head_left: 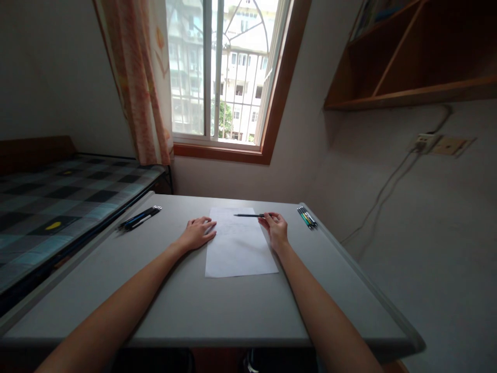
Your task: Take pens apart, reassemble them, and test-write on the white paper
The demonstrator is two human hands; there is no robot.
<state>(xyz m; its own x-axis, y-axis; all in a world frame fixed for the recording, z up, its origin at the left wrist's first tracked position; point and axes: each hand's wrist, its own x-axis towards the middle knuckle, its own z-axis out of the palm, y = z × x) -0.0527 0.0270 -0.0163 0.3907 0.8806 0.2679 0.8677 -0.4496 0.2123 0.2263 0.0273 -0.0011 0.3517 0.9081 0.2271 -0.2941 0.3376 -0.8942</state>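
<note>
A white sheet of paper [240, 254] lies on the light grey table, with faint marks toward its far part. My left hand [197, 233] rests at the sheet's left edge, fingers spread and fingertips on the paper. Over the sheet's far right side, my right hand [275, 228] pinches a dark pen [248, 215] near one end. The pen lies nearly level, its tip pointing left across the paper; whether the tip touches the sheet I cannot tell.
Several dark pens [140, 218] lie at the table's far left, and several pens with some green [306, 217] at the far right. A bed [77, 181] stands left of the table [217, 311]. Cords [382, 191] hang from a wall socket [427, 141], below a wooden shelf [411, 93].
</note>
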